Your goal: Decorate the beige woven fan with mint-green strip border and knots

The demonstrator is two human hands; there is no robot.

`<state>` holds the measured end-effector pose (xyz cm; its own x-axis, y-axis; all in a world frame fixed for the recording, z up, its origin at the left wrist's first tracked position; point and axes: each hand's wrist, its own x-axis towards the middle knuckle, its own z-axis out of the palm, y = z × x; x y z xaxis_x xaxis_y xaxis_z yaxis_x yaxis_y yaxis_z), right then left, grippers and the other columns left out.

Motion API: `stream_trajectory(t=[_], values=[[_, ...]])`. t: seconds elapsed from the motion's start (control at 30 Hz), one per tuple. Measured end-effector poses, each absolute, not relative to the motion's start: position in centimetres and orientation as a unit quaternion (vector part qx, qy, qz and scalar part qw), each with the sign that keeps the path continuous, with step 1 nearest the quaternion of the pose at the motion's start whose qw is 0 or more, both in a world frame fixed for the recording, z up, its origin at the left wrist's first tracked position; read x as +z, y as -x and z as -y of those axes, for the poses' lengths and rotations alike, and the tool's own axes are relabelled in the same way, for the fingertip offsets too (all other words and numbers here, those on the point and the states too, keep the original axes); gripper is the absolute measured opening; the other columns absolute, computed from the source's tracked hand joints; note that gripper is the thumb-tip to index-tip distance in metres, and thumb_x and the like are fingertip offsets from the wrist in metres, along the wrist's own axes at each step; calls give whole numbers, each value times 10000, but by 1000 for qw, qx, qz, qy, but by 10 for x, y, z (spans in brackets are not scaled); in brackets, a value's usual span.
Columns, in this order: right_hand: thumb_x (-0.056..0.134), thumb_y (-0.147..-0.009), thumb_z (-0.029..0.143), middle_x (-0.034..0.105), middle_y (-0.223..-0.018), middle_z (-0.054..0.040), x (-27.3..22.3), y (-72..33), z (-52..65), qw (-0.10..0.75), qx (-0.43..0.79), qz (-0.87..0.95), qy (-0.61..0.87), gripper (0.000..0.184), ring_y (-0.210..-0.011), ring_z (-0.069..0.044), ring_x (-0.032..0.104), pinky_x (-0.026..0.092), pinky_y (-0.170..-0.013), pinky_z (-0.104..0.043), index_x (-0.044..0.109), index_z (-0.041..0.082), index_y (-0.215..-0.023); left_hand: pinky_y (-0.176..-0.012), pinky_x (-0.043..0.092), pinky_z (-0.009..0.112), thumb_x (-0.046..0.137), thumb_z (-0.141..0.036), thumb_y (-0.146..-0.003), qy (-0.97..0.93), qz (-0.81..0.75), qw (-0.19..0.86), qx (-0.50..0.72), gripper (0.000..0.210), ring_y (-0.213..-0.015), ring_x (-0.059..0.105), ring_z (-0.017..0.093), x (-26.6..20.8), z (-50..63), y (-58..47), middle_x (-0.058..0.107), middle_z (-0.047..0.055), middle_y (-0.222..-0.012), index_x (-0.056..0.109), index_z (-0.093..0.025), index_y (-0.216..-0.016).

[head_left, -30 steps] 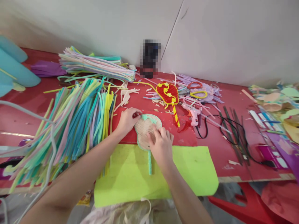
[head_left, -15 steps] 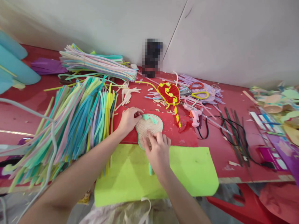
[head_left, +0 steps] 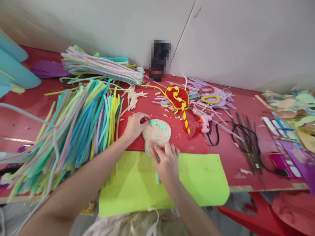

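Observation:
A cream fan [head_left: 159, 136] made of pipe cleaners, edged in mint green, lies in front of me with mint flower shapes near its top. Its mint green handle [head_left: 157, 178] shows below, partly hidden by my right hand. My left hand [head_left: 135, 126] pinches the fan's upper left edge between thumb and fingers. Over the lower part of the fan is my right hand [head_left: 166, 160], thumb and forefinger closed at its surface; whatever lies between the tips is hidden. Beyond it rests a red and yellow fan [head_left: 176, 98] with a twisted handle.
Bundles of coloured pipe cleaners [head_left: 83, 121] fill the left side. A lime green mat [head_left: 201, 180] covers the table's front edge. To the right lie a pink glue gun [head_left: 205, 121], scissors [head_left: 210, 99] and a black cable [head_left: 248, 149]. A red chair [head_left: 253, 213] stands below.
My right fingertips have shifted slightly down and left on the cream fan, showing more of its ribbed middle. My left hand keeps its place at the edge.

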<state>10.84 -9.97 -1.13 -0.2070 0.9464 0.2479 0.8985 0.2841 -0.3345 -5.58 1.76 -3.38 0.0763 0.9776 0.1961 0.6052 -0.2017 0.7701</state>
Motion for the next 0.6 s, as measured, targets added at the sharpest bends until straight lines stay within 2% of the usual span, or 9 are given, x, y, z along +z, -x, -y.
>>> stream_trajectory(t=[0.33,0.6], values=[[548,-889,301,528,-812,-37,-12,-125,111,220,61,779,584,304,-808,-171,476,325,-800,-342,623,328,-1183,-761,465,292,605,-151,-762,-688,-574,259,360,154,-780,588,155,-34,-18,56,652,13,-831,664,-199,-895],[570,-875,293,502,-783,-30,-12,-133,124,225,47,779,583,304,-779,-162,470,321,-767,-331,633,322,-1172,-766,468,293,600,-162,-766,-686,-578,263,355,148,-791,594,156,-34,-18,55,655,16,-844,664,-203,-893]])
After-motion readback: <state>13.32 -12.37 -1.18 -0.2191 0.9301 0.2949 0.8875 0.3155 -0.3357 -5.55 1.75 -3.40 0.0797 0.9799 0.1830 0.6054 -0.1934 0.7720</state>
